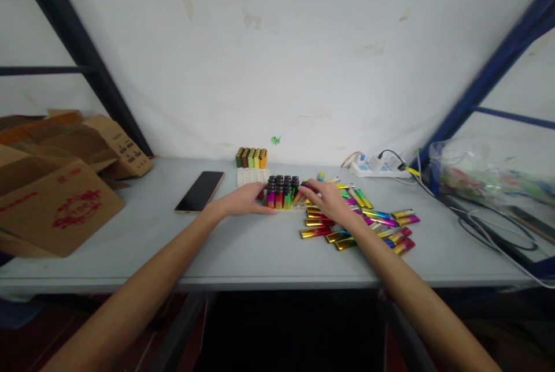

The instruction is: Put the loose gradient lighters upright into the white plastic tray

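Note:
Several upright lighters [280,193] with black tops and pink, red and green bodies stand in close rows in a pale tray, partly hidden by the hands. My left hand [247,199] grips the left side of this tray, its thumb low along the front and its fingers behind. At the right end of the rows, my right hand [326,197] pinches a lighter [302,190], mostly covered by the fingers. Many shiny lighters [316,233] in gold, red, purple and blue lie loose under and beside my right forearm.
Behind the left hand is a white slotted tray [254,176], with a block of yellow and green lighters [251,158] by the wall. A phone [200,191] lies left. Cardboard boxes [65,204], a power strip [379,168], cables and a plastic bag [463,164] flank the table.

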A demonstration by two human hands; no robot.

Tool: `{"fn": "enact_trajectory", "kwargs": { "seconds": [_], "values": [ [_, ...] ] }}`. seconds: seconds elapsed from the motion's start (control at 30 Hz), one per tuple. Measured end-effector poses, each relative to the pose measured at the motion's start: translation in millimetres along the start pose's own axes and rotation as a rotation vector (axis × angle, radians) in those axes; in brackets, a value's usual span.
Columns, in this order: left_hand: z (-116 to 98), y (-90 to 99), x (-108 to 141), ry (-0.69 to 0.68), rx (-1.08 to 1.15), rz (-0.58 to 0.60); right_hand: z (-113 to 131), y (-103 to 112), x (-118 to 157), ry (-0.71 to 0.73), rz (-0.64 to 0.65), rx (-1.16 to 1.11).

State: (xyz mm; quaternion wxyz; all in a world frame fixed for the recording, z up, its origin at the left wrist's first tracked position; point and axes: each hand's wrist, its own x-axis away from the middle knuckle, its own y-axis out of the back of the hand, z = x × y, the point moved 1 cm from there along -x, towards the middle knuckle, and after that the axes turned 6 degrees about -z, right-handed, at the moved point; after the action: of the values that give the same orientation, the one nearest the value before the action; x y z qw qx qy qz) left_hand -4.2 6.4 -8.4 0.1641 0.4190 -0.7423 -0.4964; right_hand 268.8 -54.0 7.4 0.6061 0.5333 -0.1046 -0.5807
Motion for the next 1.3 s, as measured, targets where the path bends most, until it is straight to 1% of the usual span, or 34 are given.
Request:
{"fn": "enact_trajectory", "kwargs": {
  "seconds": [0.17, 0.37, 0.43, 0.5, 0.57, 0.67, 0.73, 0.83, 0.93, 1.03, 1.1, 1.17, 1.3],
  "values": [
    [-1, 0.3, 1, 0.004, -0.009, -0.008, 5, -6, -1, 0.017, 0.121, 0.096],
    [-3, 1.0, 1, 0.010, -0.010, -0.006, 3, -10, -1, 0.050, 0.161, 0.253],
    [-4, 1.6, 1, 0.020, -0.009, -0.007, 1, -7, -1, 0.069, 0.206, 0.202],
    [-5, 2.2, 1, 0.023, -0.007, -0.003, -3, 0, 0, 0.081, 0.234, 0.106],
    [-7, 3.0, 1, 0.023, -0.012, 0.002, -8, 12, 1, 0.075, 0.220, 0.051],
    [-9, 4.0, 2, 0.040, -0.033, 0.013, -20, 31, 4, 0.021, 0.181, 0.051],
    [-10, 4.5, 3, 0.050, -0.044, 0.023, -31, 41, 7, -0.025, 0.216, 0.037],
    [-10, 4.8, 3, 0.049, -0.052, 0.024, -44, 51, 12, -0.088, 0.304, -0.033],
    [-10, 4.9, 3, 0.045, -0.041, 0.020, -51, 53, 17, -0.122, 0.428, -0.119],
    [-9, 5.2, 3, 0.048, -0.028, 0.017, -53, 50, 20, -0.116, 0.560, -0.152],
    [-10, 5.7, 3, 0.050, -0.031, 0.016, -53, 47, 21, -0.095, 0.581, -0.137],
    [-11, 6.2, 3, 0.051, -0.039, 0.021, -53, 45, 20, -0.075, 0.569, -0.115],
    [-11, 6.2, 3, 0.053, -0.032, 0.015, -52, 44, 19, -0.095, 0.553, -0.103]
  ]
}}
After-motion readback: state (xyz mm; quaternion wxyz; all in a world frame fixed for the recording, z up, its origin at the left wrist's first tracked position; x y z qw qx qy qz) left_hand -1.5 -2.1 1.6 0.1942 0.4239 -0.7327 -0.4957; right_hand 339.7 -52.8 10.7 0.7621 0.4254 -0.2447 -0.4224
